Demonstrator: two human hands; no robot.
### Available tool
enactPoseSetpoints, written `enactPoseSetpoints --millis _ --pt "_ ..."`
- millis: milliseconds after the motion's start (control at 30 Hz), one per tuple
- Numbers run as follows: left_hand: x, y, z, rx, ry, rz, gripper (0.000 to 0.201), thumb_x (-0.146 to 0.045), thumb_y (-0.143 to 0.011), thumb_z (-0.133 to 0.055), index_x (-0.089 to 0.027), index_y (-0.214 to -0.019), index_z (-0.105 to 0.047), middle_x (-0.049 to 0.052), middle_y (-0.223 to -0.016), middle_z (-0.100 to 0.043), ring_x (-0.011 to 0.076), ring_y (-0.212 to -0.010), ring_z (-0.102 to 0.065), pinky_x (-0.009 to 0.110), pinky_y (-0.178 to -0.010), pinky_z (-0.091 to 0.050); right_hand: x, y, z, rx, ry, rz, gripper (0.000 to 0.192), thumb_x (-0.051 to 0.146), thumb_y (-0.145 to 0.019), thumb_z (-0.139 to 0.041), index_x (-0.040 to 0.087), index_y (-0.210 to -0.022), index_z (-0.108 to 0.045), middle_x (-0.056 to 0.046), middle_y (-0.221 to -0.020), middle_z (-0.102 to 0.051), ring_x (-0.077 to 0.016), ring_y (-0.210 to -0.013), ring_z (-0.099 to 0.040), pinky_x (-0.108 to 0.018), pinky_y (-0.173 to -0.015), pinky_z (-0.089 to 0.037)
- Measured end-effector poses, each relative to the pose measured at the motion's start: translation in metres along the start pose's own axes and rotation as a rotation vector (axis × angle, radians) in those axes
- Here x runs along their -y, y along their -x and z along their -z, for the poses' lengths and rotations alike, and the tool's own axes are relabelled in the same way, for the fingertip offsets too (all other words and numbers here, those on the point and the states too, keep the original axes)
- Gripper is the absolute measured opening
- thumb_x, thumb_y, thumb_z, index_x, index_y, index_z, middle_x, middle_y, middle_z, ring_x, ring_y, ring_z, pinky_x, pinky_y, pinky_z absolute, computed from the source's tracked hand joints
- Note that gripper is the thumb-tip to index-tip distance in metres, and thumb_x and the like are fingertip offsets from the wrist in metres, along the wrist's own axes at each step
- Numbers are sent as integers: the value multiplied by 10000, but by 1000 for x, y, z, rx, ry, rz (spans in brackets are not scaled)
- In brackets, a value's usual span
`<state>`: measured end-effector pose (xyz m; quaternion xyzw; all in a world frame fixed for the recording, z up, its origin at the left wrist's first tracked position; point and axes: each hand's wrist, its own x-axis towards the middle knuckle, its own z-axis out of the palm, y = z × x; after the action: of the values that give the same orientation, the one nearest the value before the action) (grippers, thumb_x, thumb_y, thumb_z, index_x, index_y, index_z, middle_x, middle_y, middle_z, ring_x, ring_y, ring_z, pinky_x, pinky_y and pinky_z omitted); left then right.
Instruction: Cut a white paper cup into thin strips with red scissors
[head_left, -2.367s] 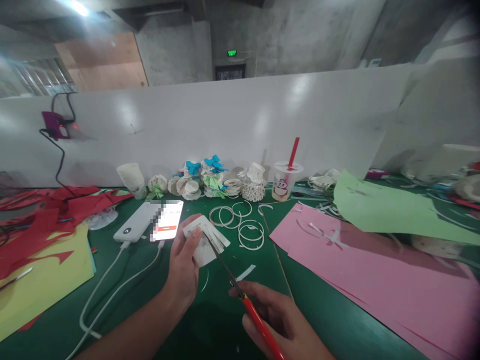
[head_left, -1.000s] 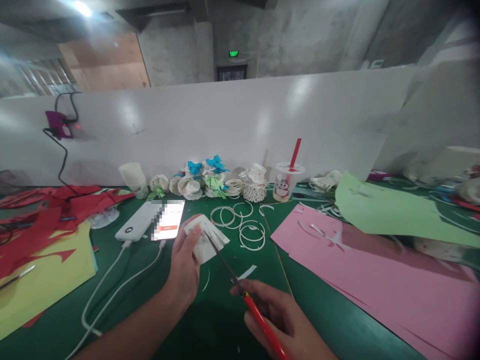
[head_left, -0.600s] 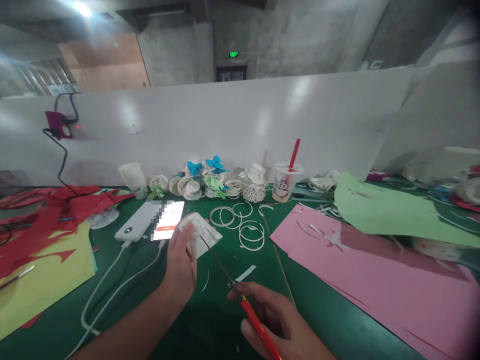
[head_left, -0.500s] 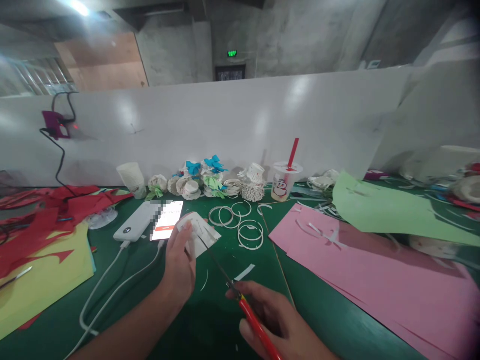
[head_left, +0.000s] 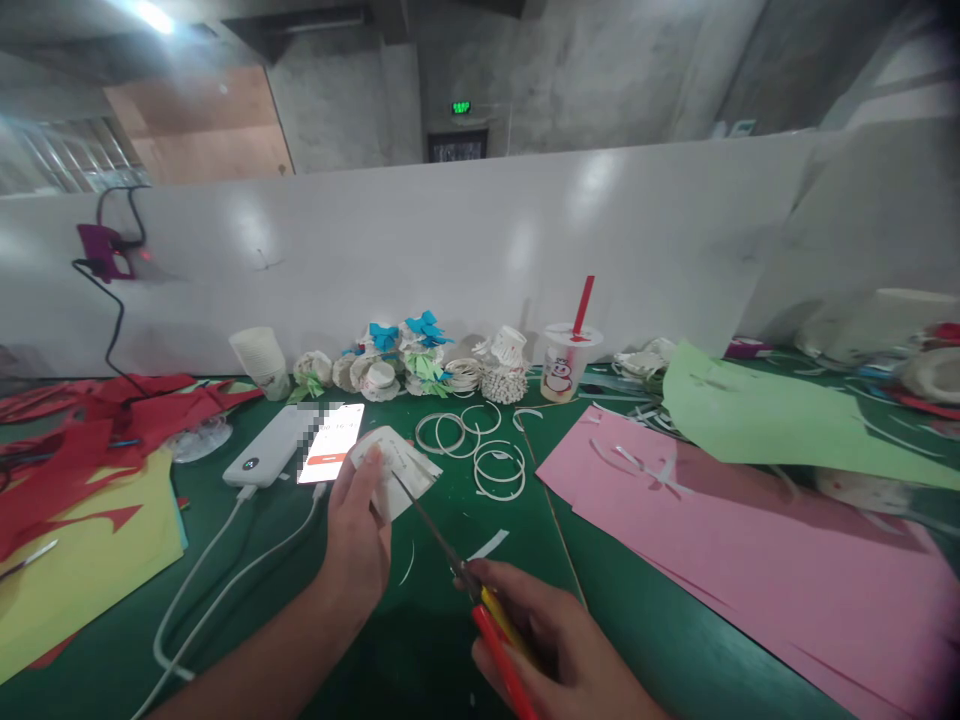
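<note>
My left hand (head_left: 358,525) is closed on a white paper cup (head_left: 390,462), its thumb on top. Loose cut flaps spread from the cup's right side. In my right hand (head_left: 559,625) is a pair of scissors (head_left: 496,635) with red and yellow handles. The dark blades point up and left, their tips at the cup's flaps. I cannot make out whether the blades touch the paper. Beyond the hands lie several thin white rings (head_left: 501,472), and a white paper strip (head_left: 489,545) rests just past my right fingers.
A phone (head_left: 330,440) and a white power bank (head_left: 266,450) with cables lie left. Red paper (head_left: 75,450) and yellow paper (head_left: 90,570) are farther left; pink sheets (head_left: 675,530) and a green sheet (head_left: 780,410) right. A drink cup (head_left: 564,370) stands behind.
The scissors have turned slightly in my right hand, and the yellow handle now shows beside the red one. The cup in my left hand has hardly moved.
</note>
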<state>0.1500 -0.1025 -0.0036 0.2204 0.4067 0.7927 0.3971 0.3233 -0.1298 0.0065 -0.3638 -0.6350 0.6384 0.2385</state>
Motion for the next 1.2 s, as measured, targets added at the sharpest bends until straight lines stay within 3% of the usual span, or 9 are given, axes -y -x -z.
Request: enactPoseSetpoints --millis 267,567,800,1067,1200 --pt "0 0 -1 -18 -6 -18 274 -355 -741 -652 -167 -940 -641 49 -870 -699 191 -776 -670 324 -766 -518 -1 0 3 2 84 9 366 354 -762 -574 202 -1094 -596 -8 -763 -569 -164 -686 -532 -244 -619 -447" --pt "-1 0 -1 -44 -10 -20 250 -320 -730 -677 -166 -925 -651 31 -841 -698 173 -779 -665 295 -779 -518 -5 -1 2 -25 94 38 304 359 -772 -573 205 -1027 -634 10 -708 -545 -139 -624 -485 -221 -561 -420" --pt "-1 0 -2 -20 4 -25 266 -336 -742 -659 -157 -939 -647 57 -879 -699 197 -814 -668 320 -797 -514 -1 0 4 49 134 101 272 346 -818 -524 160 -986 -630 44 -637 -402 -105 -558 -338 -217 -495 -303" --pt "0 0 -1 -38 -9 -23 267 -335 -743 -660 -166 -949 -645 47 -871 -704 195 -823 -666 315 -778 -529 0 0 3 87 44 50 307 376 -821 -519 154 -1014 -606 36 -663 -407 -111 -577 -352 -226 -521 -314" --pt "2 1 1 -47 8 -39 284 -326 -719 -686 -161 -945 -639 42 -849 -706 189 -807 -670 305 -776 -526 -6 1 2 20 32 38 335 371 -755 -601 170 -1023 -601 29 -685 -445 -114 -588 -391 -220 -527 -344"
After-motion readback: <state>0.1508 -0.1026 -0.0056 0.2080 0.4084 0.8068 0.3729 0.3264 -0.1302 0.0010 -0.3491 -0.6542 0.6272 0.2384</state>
